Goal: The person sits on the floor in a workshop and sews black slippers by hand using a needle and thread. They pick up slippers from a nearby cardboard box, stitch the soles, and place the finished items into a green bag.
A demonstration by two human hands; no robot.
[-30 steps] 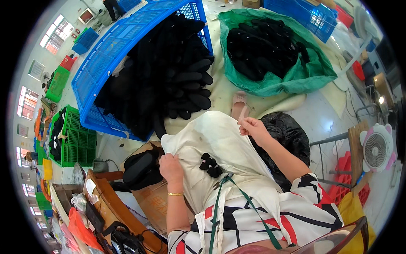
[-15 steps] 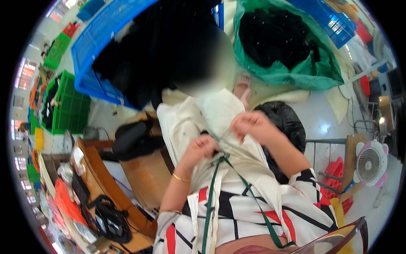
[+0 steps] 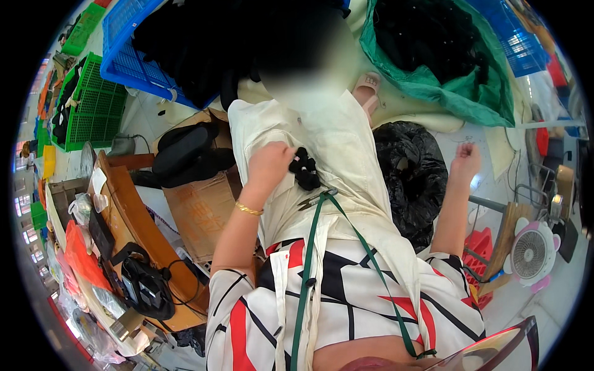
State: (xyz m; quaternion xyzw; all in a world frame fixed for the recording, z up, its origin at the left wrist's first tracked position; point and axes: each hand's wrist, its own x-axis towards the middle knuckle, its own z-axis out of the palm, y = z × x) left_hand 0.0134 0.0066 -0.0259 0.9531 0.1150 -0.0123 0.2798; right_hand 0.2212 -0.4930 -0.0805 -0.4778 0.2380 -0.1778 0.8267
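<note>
My left hand is closed at the edge of a small bundle of soft black pieces with a few pale pink spots, over my lap. Just below the bundle, a small pair of thread snips lies on the cream apron, hung from a green cord around my neck. My right hand is held far out to the right, above the floor beyond a black plastic bag. Its fingers are curled together; whatever they may hold is too small to make out.
Ahead stand a blue crate heaped with black goods and a green sack of black pieces. A cardboard box and wooden table are at left. A small fan and metal-legged stool stand at right.
My right hand has swung from over my lap out to the right. My left hand has shifted up and left, and the black bundle now shows plainly beside it.
</note>
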